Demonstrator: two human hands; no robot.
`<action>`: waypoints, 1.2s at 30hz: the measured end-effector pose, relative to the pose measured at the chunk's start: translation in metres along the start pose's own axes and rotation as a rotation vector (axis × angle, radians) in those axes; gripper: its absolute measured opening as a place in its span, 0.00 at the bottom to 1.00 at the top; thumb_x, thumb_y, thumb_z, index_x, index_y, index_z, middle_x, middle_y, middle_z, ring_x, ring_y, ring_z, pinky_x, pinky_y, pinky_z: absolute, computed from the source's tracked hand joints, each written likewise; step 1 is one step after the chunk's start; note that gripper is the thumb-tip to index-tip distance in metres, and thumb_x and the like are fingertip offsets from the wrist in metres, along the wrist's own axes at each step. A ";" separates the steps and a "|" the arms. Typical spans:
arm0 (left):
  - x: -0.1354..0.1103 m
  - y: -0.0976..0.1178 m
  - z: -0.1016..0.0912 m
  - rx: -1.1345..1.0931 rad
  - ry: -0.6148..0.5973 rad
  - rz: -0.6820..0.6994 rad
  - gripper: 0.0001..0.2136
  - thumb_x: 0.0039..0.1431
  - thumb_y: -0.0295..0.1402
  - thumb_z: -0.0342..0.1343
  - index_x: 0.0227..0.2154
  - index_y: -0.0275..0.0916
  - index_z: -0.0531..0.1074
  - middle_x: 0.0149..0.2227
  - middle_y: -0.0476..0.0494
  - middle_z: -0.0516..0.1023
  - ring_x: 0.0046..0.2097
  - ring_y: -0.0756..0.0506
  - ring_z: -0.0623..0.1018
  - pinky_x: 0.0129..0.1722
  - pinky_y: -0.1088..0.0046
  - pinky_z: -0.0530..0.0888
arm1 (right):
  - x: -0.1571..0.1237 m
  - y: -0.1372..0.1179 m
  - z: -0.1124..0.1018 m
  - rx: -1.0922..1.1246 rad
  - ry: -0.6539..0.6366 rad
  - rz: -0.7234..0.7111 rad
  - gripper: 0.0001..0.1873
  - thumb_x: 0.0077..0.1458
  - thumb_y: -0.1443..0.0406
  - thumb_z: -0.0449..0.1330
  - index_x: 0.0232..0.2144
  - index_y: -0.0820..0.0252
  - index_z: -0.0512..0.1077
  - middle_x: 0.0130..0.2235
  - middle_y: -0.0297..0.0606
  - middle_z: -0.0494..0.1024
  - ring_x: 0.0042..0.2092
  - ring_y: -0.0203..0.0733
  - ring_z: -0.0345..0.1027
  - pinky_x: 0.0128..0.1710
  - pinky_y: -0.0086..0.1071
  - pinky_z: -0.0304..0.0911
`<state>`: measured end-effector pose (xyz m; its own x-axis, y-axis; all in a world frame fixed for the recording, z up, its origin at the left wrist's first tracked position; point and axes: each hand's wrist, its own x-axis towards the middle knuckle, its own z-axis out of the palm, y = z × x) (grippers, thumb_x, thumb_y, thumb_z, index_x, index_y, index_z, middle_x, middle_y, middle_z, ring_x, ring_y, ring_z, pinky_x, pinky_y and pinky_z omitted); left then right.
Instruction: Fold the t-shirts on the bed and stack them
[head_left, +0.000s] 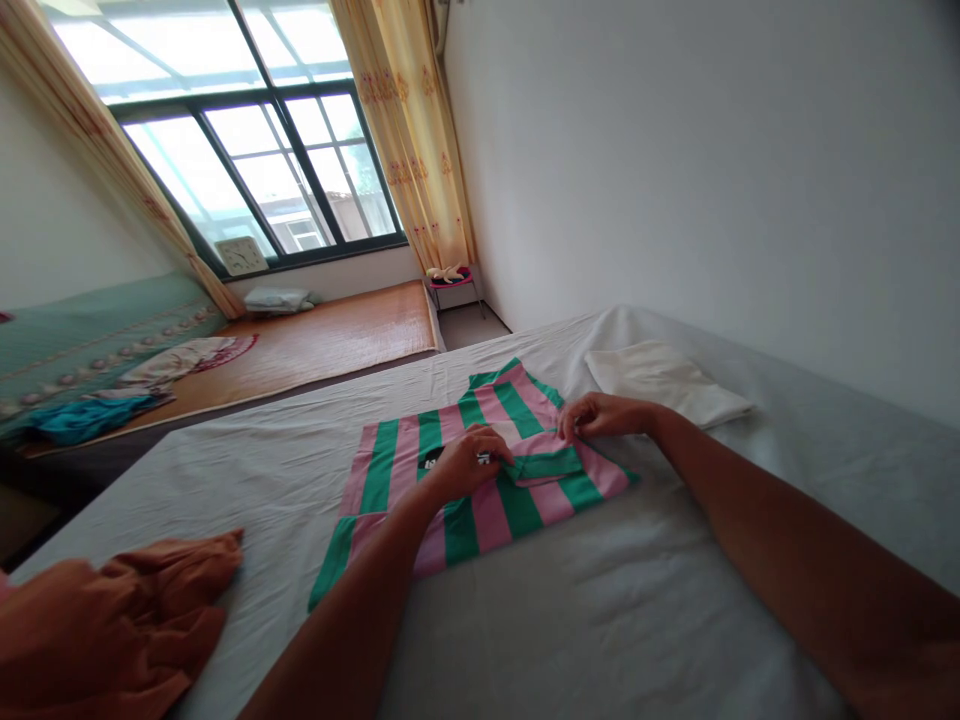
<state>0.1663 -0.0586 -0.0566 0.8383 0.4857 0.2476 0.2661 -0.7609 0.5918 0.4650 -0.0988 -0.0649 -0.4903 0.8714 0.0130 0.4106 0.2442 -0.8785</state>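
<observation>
A pink-and-green striped shirt (pixel 465 470) lies flat on a bed covered by a white sheet (pixel 600 600). My left hand (pixel 469 460) rests on the shirt near its collar, fingers curled and pinching the fabric beside a small dark label. My right hand (pixel 596 415) pinches the collar edge on the shirt's right side, fingers closed on the cloth. Both forearms reach in from the lower edge of the view.
A folded white cloth (pixel 664 380) lies on the bed beyond my right hand. An orange garment (pixel 112 630) is bunched at the bed's lower left. A second bed with a bamboo mat (pixel 330 335) stands by the window, and a wall runs along the right.
</observation>
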 end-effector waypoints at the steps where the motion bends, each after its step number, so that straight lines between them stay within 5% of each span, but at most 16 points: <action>1: -0.001 0.002 -0.002 0.004 -0.031 0.014 0.11 0.49 0.22 0.52 0.28 0.40 0.77 0.33 0.46 0.78 0.41 0.46 0.74 0.48 0.67 0.69 | 0.001 0.001 -0.001 -0.033 0.026 -0.006 0.08 0.44 0.69 0.55 0.24 0.63 0.76 0.33 0.37 0.79 0.41 0.43 0.71 0.44 0.34 0.63; 6: 0.001 0.008 -0.013 -0.048 0.078 -0.010 0.11 0.51 0.22 0.49 0.29 0.38 0.77 0.32 0.45 0.77 0.38 0.47 0.75 0.41 0.71 0.72 | 0.011 0.000 0.004 -0.284 0.437 -0.004 0.12 0.46 0.69 0.51 0.28 0.62 0.75 0.31 0.37 0.79 0.36 0.40 0.71 0.40 0.31 0.63; 9: 0.000 0.005 -0.011 0.019 0.071 0.000 0.14 0.52 0.23 0.50 0.38 0.40 0.76 0.41 0.43 0.77 0.45 0.45 0.74 0.45 0.68 0.71 | 0.016 -0.002 0.012 -0.408 0.390 0.005 0.13 0.50 0.64 0.55 0.36 0.60 0.75 0.36 0.38 0.79 0.36 0.39 0.71 0.37 0.29 0.62; 13: -0.004 -0.003 0.001 0.142 0.025 0.051 0.19 0.55 0.23 0.48 0.49 0.41 0.71 0.50 0.42 0.73 0.52 0.43 0.70 0.54 0.63 0.66 | 0.018 0.000 0.023 -0.516 0.229 -0.023 0.14 0.48 0.59 0.60 0.36 0.60 0.76 0.34 0.38 0.79 0.35 0.41 0.71 0.35 0.29 0.61; 18: -0.003 -0.005 0.004 0.164 -0.004 0.003 0.14 0.53 0.22 0.48 0.39 0.39 0.75 0.39 0.43 0.74 0.42 0.45 0.73 0.44 0.69 0.70 | 0.020 0.004 0.025 -0.618 0.247 -0.029 0.07 0.48 0.66 0.59 0.31 0.59 0.76 0.31 0.36 0.78 0.35 0.40 0.69 0.36 0.29 0.59; 24: -0.003 -0.001 0.001 0.112 0.161 0.001 0.12 0.50 0.20 0.49 0.34 0.38 0.73 0.35 0.47 0.70 0.35 0.50 0.72 0.38 0.75 0.69 | 0.020 -0.002 0.027 -0.702 0.304 0.020 0.07 0.50 0.67 0.58 0.32 0.58 0.76 0.32 0.36 0.77 0.37 0.40 0.68 0.38 0.29 0.59; 28: -0.006 -0.004 -0.001 0.156 0.001 0.021 0.12 0.48 0.20 0.49 0.30 0.38 0.76 0.34 0.46 0.71 0.36 0.49 0.72 0.38 0.75 0.69 | 0.021 -0.004 0.031 -0.790 0.394 0.096 0.08 0.52 0.68 0.57 0.33 0.57 0.76 0.36 0.39 0.77 0.42 0.43 0.67 0.42 0.30 0.59; 31: -0.006 -0.007 -0.005 0.117 0.048 0.001 0.14 0.48 0.19 0.47 0.28 0.38 0.77 0.34 0.45 0.71 0.37 0.49 0.73 0.38 0.75 0.69 | 0.020 -0.011 0.033 -0.809 0.486 0.094 0.09 0.54 0.68 0.56 0.35 0.57 0.76 0.39 0.41 0.76 0.43 0.43 0.67 0.43 0.31 0.59; 34: -0.003 -0.007 -0.005 0.056 0.139 0.010 0.15 0.49 0.19 0.46 0.29 0.38 0.77 0.35 0.44 0.72 0.37 0.49 0.73 0.38 0.75 0.69 | 0.017 -0.025 0.034 -0.627 0.230 0.022 0.09 0.52 0.62 0.59 0.35 0.59 0.76 0.34 0.37 0.77 0.35 0.38 0.68 0.36 0.28 0.60; 36: -0.002 -0.006 -0.002 0.039 0.095 0.035 0.15 0.51 0.20 0.46 0.32 0.38 0.77 0.35 0.44 0.75 0.38 0.48 0.73 0.41 0.73 0.69 | 0.015 -0.033 0.036 -0.570 0.029 -0.025 0.11 0.47 0.61 0.63 0.35 0.59 0.76 0.33 0.35 0.77 0.33 0.37 0.68 0.32 0.26 0.59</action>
<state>0.1622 -0.0540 -0.0593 0.7991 0.4958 0.3400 0.2576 -0.7934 0.5515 0.4169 -0.1090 -0.0532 -0.4872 0.8719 0.0503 0.7531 0.4486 -0.4813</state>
